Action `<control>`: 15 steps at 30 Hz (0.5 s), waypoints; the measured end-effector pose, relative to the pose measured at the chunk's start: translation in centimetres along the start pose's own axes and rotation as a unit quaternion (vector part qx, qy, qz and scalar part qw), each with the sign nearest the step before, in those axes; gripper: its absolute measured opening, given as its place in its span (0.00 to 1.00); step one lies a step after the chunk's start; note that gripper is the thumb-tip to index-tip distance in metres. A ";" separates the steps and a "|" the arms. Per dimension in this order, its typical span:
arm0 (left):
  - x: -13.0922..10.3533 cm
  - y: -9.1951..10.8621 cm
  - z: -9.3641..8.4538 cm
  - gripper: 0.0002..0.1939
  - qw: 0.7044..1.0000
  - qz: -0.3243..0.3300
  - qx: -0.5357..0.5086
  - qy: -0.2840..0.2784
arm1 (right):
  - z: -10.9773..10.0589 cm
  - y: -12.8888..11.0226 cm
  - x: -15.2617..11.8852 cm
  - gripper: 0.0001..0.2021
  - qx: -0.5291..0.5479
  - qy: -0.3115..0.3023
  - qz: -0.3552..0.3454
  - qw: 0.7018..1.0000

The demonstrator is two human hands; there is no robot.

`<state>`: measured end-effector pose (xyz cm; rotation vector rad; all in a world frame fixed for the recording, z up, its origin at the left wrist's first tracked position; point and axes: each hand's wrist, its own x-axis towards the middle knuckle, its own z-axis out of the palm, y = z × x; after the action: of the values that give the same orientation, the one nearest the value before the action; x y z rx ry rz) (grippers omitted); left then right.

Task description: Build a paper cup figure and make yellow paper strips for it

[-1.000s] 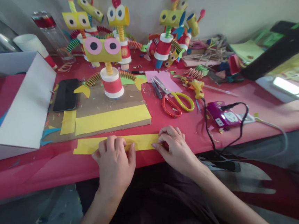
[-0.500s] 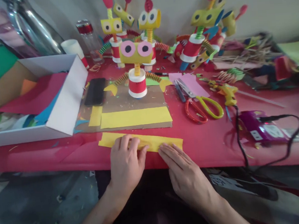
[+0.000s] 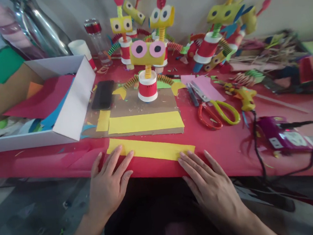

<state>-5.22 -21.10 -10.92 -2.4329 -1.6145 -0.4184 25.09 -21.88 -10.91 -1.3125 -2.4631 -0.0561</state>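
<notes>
A yellow paper strip [image 3: 151, 149] lies slightly slanted near the front edge of the red-covered table. The fingertips of my left hand [image 3: 109, 185] rest on its left part, fingers spread. On its right end lie the fingertips of my right hand [image 3: 210, 182], the fingers stretched out. Just beyond, a second yellow strip [image 3: 146, 122] lies flat on a brown cardboard sheet [image 3: 125, 103]. Behind it on the cardboard stands a paper-cup figure [image 3: 147, 86] with a yellow head, pink-ringed eyes and folded paper arms.
At left stands a white box [image 3: 70, 106] holding coloured paper, beside a dark phone [image 3: 103, 95]. To the right lie scissors [image 3: 219, 112], a yellow glue gun [image 3: 246, 98] and a purple device [image 3: 281, 136] with a black cord. Several similar figures [image 3: 125, 50] stand along the wall.
My hands have moved apart along the strip, the left one leftward and the right one to the right. The left fingers have spread out. The whole view has shifted slightly.
</notes>
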 end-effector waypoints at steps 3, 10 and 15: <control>-0.7 0.8 -0.1 0.26 1.000 -0.007 0.002 0.010 | -0.7 0.5 -0.5 0.20 -0.002 0.000 0.035 0.999; 2.8 4.4 -1.0 0.14 0.992 -0.048 -0.009 0.118 | -0.9 1.2 0.2 0.16 0.050 0.005 0.042 0.998; 7.6 6.2 0.5 0.03 0.974 0.063 -0.218 -0.025 | -1.2 1.9 0.0 0.16 0.070 0.026 0.035 0.997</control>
<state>3.29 -16.76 -8.84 -2.8628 -1.5012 -0.7653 27.00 -20.98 -9.98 -1.3194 -2.3297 0.0958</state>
